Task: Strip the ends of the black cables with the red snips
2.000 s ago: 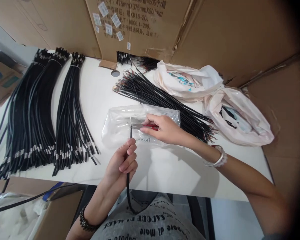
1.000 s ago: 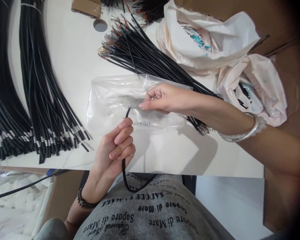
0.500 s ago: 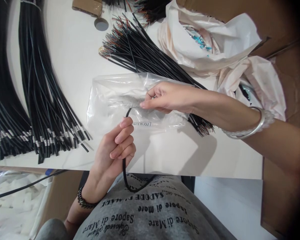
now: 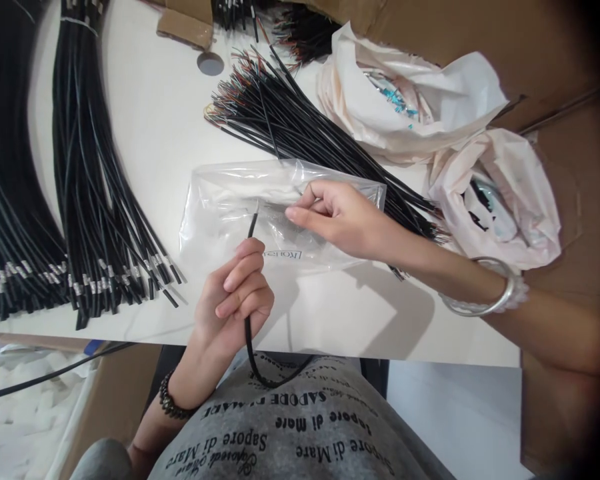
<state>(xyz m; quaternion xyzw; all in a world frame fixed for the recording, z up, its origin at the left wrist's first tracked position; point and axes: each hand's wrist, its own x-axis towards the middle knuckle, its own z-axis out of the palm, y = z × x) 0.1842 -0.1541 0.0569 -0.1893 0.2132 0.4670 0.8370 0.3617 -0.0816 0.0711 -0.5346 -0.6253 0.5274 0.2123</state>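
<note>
My left hand [image 4: 237,287] is closed around a black cable [image 4: 251,227] near its end. The cable's stripped tip points up, with thin pale wire showing, and its lower part loops down past the table edge. To the right of the tip, my right hand [image 4: 335,217] holds its thumb and forefinger pinched together, apart from the cable. Whatever is in that pinch is too small to make out. Beneath both hands lies a clear plastic bag [image 4: 200,207] with printed lettering. Just beyond it rests a bundle of black cables [image 4: 310,123] with coloured wire ends.
Long black cables [image 4: 80,133] with silvery bands near their ends hang together at the left. A white bag [image 4: 455,97] with small blue and metallic pieces stands at the back right, beside another pale bag [image 4: 525,200]. Cardboard [image 4: 555,400] borders the table's right side.
My right hand has drawn away from the cable tip, slightly right and nearer. The thin strand between fingers and tip no longer spans them. My left hand keeps its hold, and the view has shifted slightly.
</note>
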